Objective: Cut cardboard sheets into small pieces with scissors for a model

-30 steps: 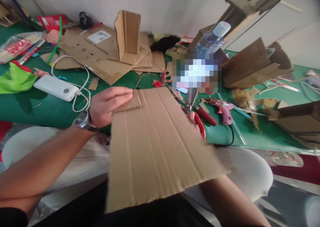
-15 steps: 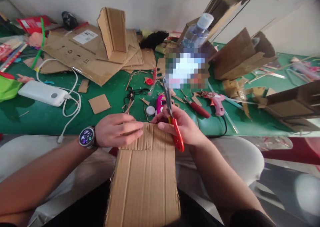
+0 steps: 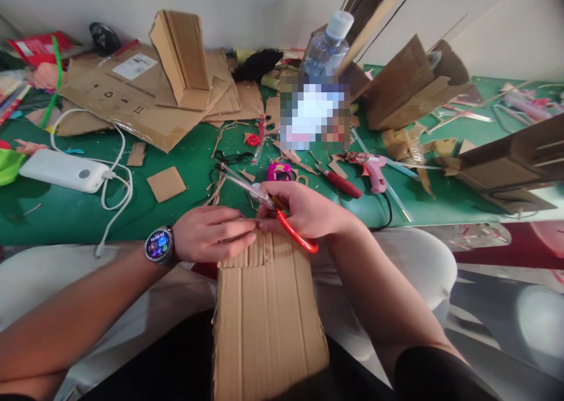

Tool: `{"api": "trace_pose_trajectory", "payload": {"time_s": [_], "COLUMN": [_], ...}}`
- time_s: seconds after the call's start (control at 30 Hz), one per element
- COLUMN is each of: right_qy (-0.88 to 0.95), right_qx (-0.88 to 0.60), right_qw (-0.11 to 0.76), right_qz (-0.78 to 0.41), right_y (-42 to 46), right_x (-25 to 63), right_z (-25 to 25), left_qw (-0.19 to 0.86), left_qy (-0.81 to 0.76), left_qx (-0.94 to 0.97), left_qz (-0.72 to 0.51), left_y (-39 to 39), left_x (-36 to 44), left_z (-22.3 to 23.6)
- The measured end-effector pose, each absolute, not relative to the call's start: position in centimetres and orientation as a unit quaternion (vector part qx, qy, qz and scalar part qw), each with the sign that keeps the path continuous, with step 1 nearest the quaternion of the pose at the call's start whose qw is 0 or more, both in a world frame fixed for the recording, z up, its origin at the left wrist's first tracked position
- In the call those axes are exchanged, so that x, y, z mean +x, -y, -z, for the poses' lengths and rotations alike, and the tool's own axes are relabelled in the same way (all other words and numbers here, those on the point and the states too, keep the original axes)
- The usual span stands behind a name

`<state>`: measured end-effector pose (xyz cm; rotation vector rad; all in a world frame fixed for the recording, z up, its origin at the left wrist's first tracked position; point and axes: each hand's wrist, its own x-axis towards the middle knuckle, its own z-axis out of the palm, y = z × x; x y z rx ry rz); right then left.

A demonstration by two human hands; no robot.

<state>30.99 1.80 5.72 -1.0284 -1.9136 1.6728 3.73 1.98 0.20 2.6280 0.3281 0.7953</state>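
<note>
A long piece of corrugated cardboard [image 3: 271, 318] stretches from my lap up to the table edge, with a shorter strip of cardboard lying across its far left end. My left hand [image 3: 214, 234] grips that far end, fingers bent over the strip. Scissors [image 3: 296, 231] with red handles rest in my right hand [image 3: 302, 210], their blades pointing left across the far edge. The right fingertips also touch the cardboard's edge near its middle. Part of the blades and the right fingers' undersides are hidden.
On the green table [image 3: 132, 213] lie a white power bank [image 3: 64, 170] with a cable, a cardboard square [image 3: 166, 184], a red-handled tool [image 3: 343, 183] and a pink glue gun [image 3: 374, 171]. Flattened cardboard [image 3: 145, 119], a bottle [image 3: 328, 45] and a cardboard box [image 3: 400, 89] stand farther back.
The scissors have swung from pointing away from me to pointing left. My right hand has turned and moved slightly left, closer to my left hand. The camera view has shifted a little.
</note>
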Motion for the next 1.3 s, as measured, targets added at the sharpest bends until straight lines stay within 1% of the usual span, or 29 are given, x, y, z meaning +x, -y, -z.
{"api": "trace_pose_trajectory", "payload": {"time_s": [0.07,0.17,0.2,0.27,0.33,0.4,0.53,0.6,0.67,0.73,0.8,0.87,0.97,1.17,1.3], "right_qy": [0.688,0.68,0.68,0.68,0.675,0.672,0.678,0.68,0.687,0.693,0.695,0.698,0.709,0.711,0.702], "right_qx": [-0.352,-0.35,-0.352,-0.359,-0.369,-0.38,-0.402,-0.409,-0.419,-0.429,-0.432,-0.43,-0.431,-0.434,-0.435], "right_qw": [0.191,0.198,0.198,0.194,0.188,0.184,0.185,0.184,0.178,0.175,0.174,0.174,0.171,0.167,0.168], "right_qz": [-0.606,-0.613,-0.613,-0.61,-0.61,-0.609,-0.587,-0.58,-0.566,-0.552,-0.547,-0.546,-0.531,-0.527,-0.537], "right_y": [-1.9,-1.8,-1.8,-1.9,-2.1,-2.2,-2.0,-1.7,-1.5,-1.4,-1.4,-1.4,-1.4,-1.3,-1.2], "right_x": [30.7,30.4,30.4,30.5,30.7,30.9,31.1,31.0,30.8,30.7,30.7,30.7,30.5,30.3,30.1], "right_z": [-5.7,-5.3,-5.2,-5.1,-5.1,-5.1,-5.3,-5.3,-5.3,-5.2,-5.1,-5.0,-4.9,-5.1,-5.1], "left_qw": [0.139,0.037,0.02,0.031,0.082,0.163,0.396,0.5,0.548,0.531,0.474,0.419,0.38,0.367,0.39], "left_qy": [-0.093,-0.068,-0.068,-0.082,-0.109,-0.168,-0.323,-0.332,-0.31,-0.308,-0.324,-0.341,-0.358,-0.378,-0.397], "left_qx": [0.934,0.93,0.93,0.934,0.934,0.915,0.786,0.735,0.731,0.761,0.801,0.828,0.841,0.838,0.819], "left_qz": [-0.316,-0.358,-0.36,-0.347,-0.33,-0.328,-0.348,-0.315,-0.262,-0.21,-0.169,-0.15,-0.144,-0.141,-0.137], "left_y": [-2.0,-1.9,-1.8,-1.6,-1.5,-1.6,-1.8,-1.8,-1.5,-1.0,-0.6,-0.2,-0.1,-0.2,-0.3], "left_x": [3.7,3.6,3.6,3.6,3.6,3.6,3.6,3.5,3.4,3.5,3.7,3.9,4.2,4.3,4.4], "left_z": [-0.1,0.0,0.1,0.4,0.7,0.9,0.5,-0.1,-0.9,-1.7,-2.4,-2.9,-3.2,-3.3,-3.2]}}
